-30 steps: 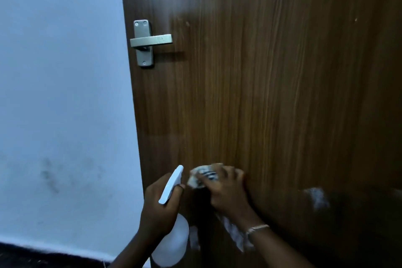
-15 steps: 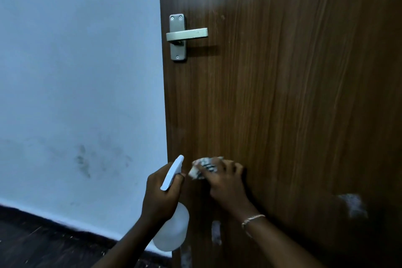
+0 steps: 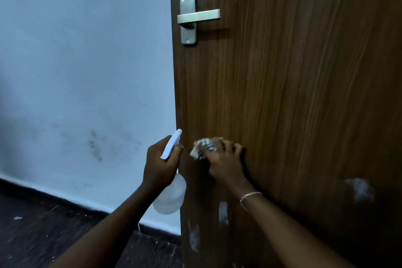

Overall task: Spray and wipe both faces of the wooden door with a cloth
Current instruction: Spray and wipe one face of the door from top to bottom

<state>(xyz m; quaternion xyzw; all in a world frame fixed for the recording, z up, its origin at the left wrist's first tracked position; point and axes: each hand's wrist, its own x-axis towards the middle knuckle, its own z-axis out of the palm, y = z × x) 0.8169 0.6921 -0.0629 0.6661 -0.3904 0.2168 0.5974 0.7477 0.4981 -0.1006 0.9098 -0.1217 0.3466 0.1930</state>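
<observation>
The brown wooden door [image 3: 293, 93] fills the right of the view, with a metal lever handle [image 3: 196, 17] near its left edge. My left hand [image 3: 159, 163] grips a white spray bottle [image 3: 170, 193] by the neck, just left of the door's edge, its trigger head pointing up. My right hand [image 3: 224, 161] presses a crumpled patterned cloth [image 3: 202, 149] against the door face, low and close to the edge. Most of the cloth is hidden under my fingers.
A pale blue wall [image 3: 87, 72] with dark smudges stands to the left. A dark floor [image 3: 54, 235] runs below it. White marks [image 3: 359, 189] show on the lower part of the door.
The view has shifted so the door's edge and the handle sit further right. My right hand with the cloth stays low on the door near the edge; the bottle hand keeps beside it.
</observation>
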